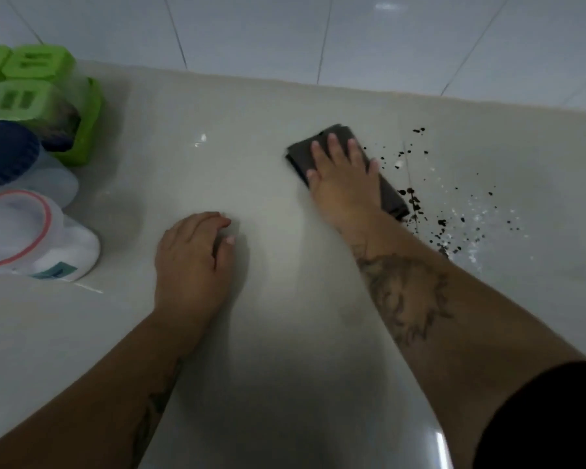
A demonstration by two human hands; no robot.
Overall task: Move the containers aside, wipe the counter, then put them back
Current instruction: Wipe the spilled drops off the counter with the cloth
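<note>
Head-worn wide-angle view, steeply down onto counter (257, 137), close, wall tiles (285, 32) beyond

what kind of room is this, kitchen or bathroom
Most likely a kitchen, though not certain. A glossy counter meets a white tiled wall, lidded green containers and plastic jars stand at the left, and the right hand presses a dark cloth beside dark spilled specks.

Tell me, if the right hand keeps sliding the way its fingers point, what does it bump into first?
Probably the tiled wall. The right hand lies flat on the dark cloth, fingers pointing toward it, with only bare counter between.
</note>
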